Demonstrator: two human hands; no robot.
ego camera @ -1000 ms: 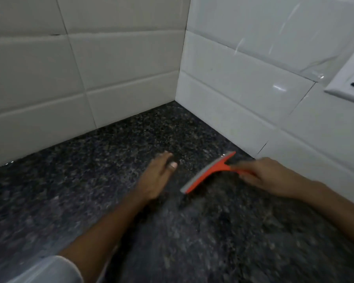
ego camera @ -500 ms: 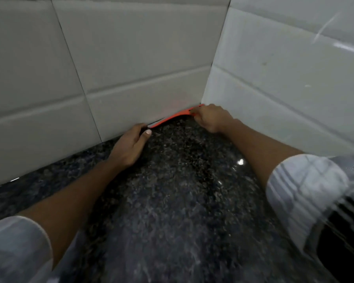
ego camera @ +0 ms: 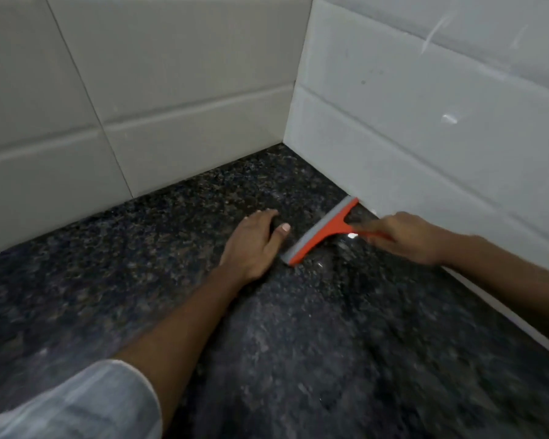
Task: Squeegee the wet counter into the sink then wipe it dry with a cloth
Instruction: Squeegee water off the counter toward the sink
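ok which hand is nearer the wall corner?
Left. The left hand lies flat on the counter nearer the wall corner; the right hand grips the squeegee farther out along the right wall.

The scene is dim and flatly lit, with soft shadows under both forearms. Small white glints shine on the dark counter (ego camera: 298,343) beside the squeegee (ego camera: 322,231), and faint glare streaks the right wall tiles (ego camera: 441,99). Motion blur smears the right hand (ego camera: 403,237) and lower counter. Tile lines bow near the edges.
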